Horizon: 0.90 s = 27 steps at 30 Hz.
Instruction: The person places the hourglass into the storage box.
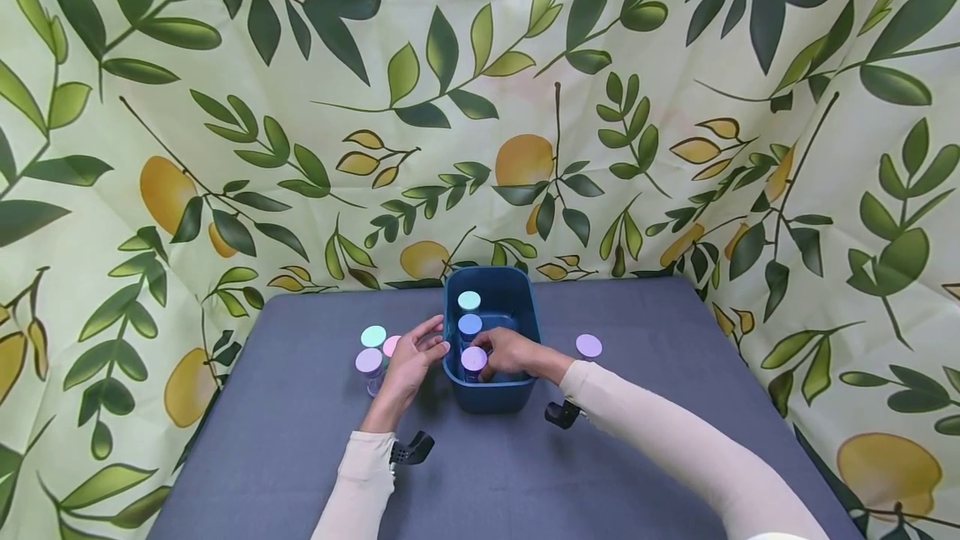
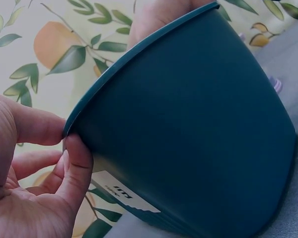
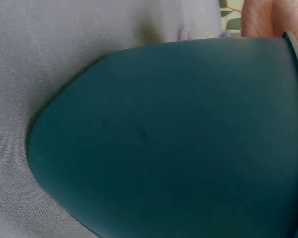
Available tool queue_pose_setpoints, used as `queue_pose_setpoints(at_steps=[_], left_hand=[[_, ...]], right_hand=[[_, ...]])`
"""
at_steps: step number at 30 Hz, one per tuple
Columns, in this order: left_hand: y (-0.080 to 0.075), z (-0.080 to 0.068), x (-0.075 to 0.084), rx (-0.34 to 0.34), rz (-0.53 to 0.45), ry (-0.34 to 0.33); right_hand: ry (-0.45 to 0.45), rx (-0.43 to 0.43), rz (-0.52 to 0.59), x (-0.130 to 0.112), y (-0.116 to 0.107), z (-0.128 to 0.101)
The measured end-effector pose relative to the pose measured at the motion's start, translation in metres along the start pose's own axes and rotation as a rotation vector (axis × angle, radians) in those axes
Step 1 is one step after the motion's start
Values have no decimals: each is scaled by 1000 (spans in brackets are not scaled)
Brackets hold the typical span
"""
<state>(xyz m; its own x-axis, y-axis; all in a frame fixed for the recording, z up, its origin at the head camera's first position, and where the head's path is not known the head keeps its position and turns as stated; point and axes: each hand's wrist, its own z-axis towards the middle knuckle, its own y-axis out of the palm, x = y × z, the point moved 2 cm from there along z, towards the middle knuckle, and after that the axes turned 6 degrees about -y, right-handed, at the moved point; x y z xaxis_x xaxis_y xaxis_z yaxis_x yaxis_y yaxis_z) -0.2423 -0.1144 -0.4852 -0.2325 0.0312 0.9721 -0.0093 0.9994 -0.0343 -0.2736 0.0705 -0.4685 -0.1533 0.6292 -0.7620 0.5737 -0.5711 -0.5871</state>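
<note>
A dark teal plastic bin (image 1: 492,398) stands on the table. Three small jars with coloured lids stand in a row along its left side: a mint-lidded jar (image 1: 469,301) at the back, a blue-lidded jar (image 1: 470,326) in the middle and a purple-lidded jar (image 1: 474,359) in front. My right hand (image 1: 510,350) reaches over the right rim and grips the purple-lidded jar; its fingertips are partly hidden. At the left rim, my left hand (image 2: 44,163) pinches the bin's edge between thumb and finger. The right wrist view shows mostly the bin's outer wall (image 3: 164,134).
Left of the bin, beside my left forearm, stand a mint-lidded jar (image 1: 373,337), a lilac-lidded jar (image 1: 369,362) and a pink-lidded jar (image 1: 392,345). Another lilac-lidded jar (image 1: 588,347) is to the right, behind my right forearm. A leaf-patterned cloth (image 1: 480,148) hangs behind the grey table (image 1: 480,473).
</note>
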Motion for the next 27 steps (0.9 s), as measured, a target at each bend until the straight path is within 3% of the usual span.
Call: queue_pose_setpoints(at_steps=[14,27], left_hand=[[0,0,2,5,-14,-16],[0,-1,0,12,1,-17]], right_hand=[[-22,26,141,-17,-29,-19],[-123,177,271,-18,-55,-56]])
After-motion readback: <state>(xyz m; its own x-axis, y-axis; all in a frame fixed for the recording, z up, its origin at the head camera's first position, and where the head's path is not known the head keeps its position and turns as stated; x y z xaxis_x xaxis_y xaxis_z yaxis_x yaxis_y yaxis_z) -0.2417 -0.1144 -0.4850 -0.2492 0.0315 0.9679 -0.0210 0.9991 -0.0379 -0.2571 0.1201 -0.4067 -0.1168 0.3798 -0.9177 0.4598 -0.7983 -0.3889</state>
